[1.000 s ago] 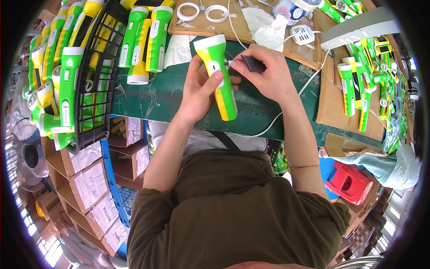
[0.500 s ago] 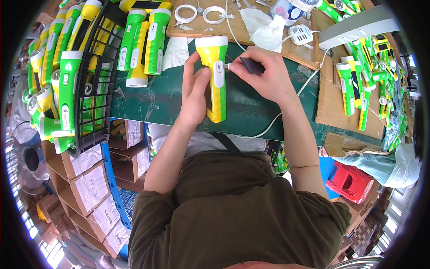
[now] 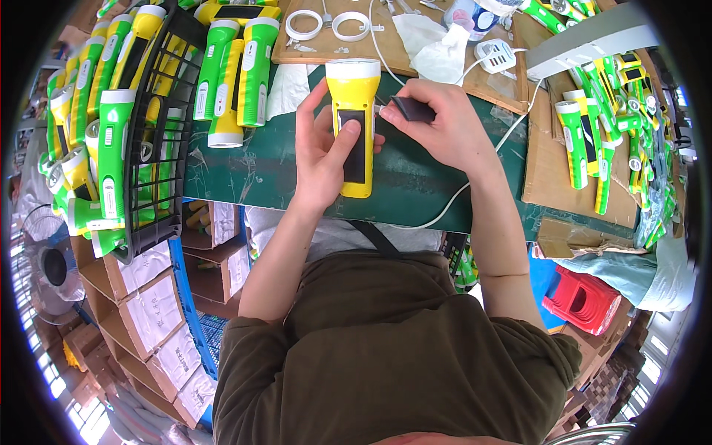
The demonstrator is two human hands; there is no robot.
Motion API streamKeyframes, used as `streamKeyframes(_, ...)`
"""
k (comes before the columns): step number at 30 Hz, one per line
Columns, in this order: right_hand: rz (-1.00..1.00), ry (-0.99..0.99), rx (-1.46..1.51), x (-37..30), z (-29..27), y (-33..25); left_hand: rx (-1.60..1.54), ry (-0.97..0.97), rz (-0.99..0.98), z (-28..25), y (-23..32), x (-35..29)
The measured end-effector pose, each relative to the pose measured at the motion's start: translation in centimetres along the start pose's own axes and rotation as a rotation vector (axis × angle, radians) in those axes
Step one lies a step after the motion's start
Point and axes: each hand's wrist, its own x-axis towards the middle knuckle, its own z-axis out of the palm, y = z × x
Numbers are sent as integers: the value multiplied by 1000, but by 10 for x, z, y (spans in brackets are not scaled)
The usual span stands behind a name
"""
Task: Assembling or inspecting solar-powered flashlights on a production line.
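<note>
A yellow flashlight [image 3: 357,157] with a white head stands out over the table in my left hand [image 3: 320,159]. Its face with a dark solar panel is turned up, and my left thumb lies across the panel's edge while the fingers wrap behind. My right hand [image 3: 449,122], just to the right, pinches a flat dark rectangular piece [image 3: 417,110]. A small light-coloured plug tip [image 3: 378,110] shows by its fingertips, close against the flashlight's right side. Whether the tip sits in the flashlight or only beside it, I cannot tell.
A black basket [image 3: 154,170] of green and yellow flashlights stands at left, beside several flashlights [image 3: 256,74] on the green table [image 3: 245,174]. A white multi-port charger [image 3: 495,56] and two white rings [image 3: 304,26] lie at the back. A white cable [image 3: 512,133] crosses the right side.
The flashlight has turned in my left hand: its solar panel now faces up, where its side with a charging port showed before. My right hand keeps its grip, almost in place.
</note>
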Motion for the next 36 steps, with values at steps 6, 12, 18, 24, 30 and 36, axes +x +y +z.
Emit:
streamKeyframes(6,-94,86,19,1,11,12,40,-34,-53,-4,0,3)
streamKeyframes(12,-65,54,-44,4,4,9,62,55,-19,-3,5,1)
streamKeyframes(18,-111,175,-157,0,10,5,54,270,101,-14,18,3)
streamKeyframes(24,106,5,25,-17,-10,-13,558,-213,254,15,22,44)
streamKeyframes(30,385,501,-7,-129,-89,-12,1805,-29,450,-101,107,181)
streamKeyframes(36,849,722,-956,-239,-221,64,2263,-276,-183,-176,104,289)
